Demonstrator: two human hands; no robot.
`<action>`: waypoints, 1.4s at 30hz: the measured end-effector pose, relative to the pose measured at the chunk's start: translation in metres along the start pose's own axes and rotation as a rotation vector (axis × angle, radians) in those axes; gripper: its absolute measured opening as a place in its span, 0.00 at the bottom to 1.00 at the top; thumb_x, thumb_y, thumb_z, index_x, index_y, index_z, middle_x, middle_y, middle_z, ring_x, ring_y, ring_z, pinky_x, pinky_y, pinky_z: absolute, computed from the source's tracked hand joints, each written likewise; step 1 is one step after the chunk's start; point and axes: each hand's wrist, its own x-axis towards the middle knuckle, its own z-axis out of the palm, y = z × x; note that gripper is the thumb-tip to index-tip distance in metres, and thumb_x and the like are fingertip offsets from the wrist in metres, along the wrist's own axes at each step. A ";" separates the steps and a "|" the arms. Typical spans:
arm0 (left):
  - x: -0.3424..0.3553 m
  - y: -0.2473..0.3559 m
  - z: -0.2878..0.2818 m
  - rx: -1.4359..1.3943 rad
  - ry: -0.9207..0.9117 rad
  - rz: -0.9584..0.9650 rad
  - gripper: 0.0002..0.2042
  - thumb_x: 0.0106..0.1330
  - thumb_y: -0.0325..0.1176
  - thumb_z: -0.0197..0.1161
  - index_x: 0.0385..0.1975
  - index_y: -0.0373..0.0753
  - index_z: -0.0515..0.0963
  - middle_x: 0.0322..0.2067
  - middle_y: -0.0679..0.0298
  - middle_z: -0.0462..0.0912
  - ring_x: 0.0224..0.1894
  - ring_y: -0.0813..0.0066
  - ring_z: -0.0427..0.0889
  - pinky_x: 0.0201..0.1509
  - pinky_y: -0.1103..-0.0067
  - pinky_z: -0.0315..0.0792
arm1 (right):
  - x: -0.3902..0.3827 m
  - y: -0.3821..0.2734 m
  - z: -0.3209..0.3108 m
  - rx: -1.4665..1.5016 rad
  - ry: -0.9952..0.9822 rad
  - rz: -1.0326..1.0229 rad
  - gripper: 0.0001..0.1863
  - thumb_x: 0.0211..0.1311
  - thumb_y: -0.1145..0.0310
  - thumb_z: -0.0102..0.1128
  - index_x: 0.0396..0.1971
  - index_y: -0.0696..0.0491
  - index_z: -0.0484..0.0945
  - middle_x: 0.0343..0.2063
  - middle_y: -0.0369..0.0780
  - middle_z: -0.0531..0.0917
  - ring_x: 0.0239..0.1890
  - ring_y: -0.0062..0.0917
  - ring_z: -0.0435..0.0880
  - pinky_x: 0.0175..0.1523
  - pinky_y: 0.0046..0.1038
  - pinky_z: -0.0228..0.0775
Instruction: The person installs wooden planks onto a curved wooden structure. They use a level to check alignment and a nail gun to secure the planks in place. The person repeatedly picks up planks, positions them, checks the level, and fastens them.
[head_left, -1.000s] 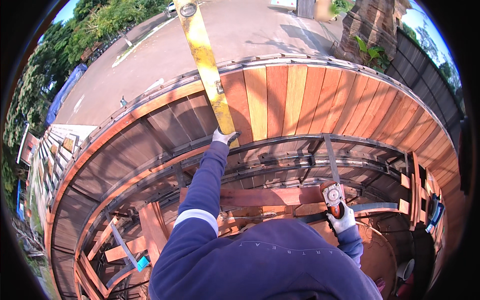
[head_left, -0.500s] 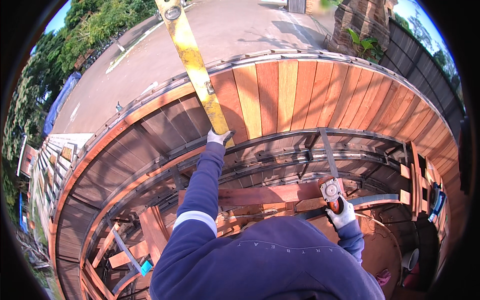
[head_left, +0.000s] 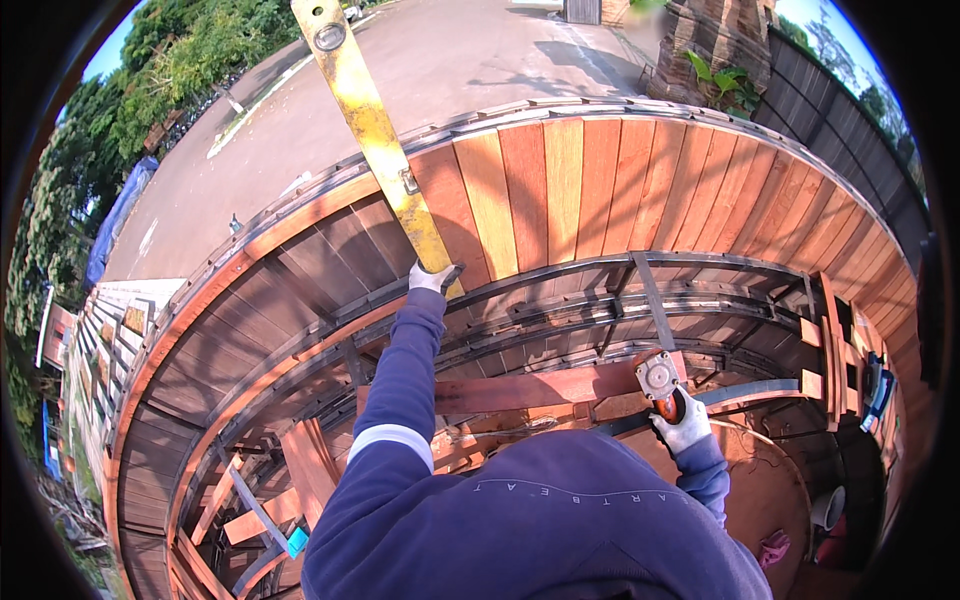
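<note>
My left hand (head_left: 434, 277), in a white glove with dark fingertips, is closed round the near end of a long yellow spirit level (head_left: 372, 125). The level lies across the curved plank ring and sticks out past its outer edge. Lower right, my gloved right hand (head_left: 686, 424) grips an orange-handled angle grinder (head_left: 660, 380) with a silver head. That tool is held in front of a long reddish board (head_left: 540, 388) and a dark metal strut (head_left: 655, 305). Under the level, dark weathered planks (head_left: 335, 245) meet fresh reddish planks (head_left: 600, 185).
Dark curved metal rails (head_left: 540, 272) run inside the planks. Loose boards (head_left: 308, 460) lean at lower left, near a strut with a turquoise end (head_left: 297, 541). More boards (head_left: 830, 350) stand at right beside a blue object (head_left: 878, 395). Paved ground (head_left: 480, 60) lies beyond the ring.
The whole view has shifted slightly, so the planks and the level's far end appear a little further left. Both hands keep their holds on the level and the grinder.
</note>
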 end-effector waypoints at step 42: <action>-0.001 0.004 -0.007 -0.023 -0.064 -0.019 0.16 0.51 0.20 0.73 0.40 0.33 0.78 0.34 0.65 0.83 0.33 0.78 0.80 0.38 0.79 0.77 | 0.007 0.013 -0.002 0.082 0.024 -0.103 0.20 0.49 0.75 0.70 0.44 0.58 0.76 0.20 0.41 0.81 0.18 0.21 0.80 0.25 0.26 0.72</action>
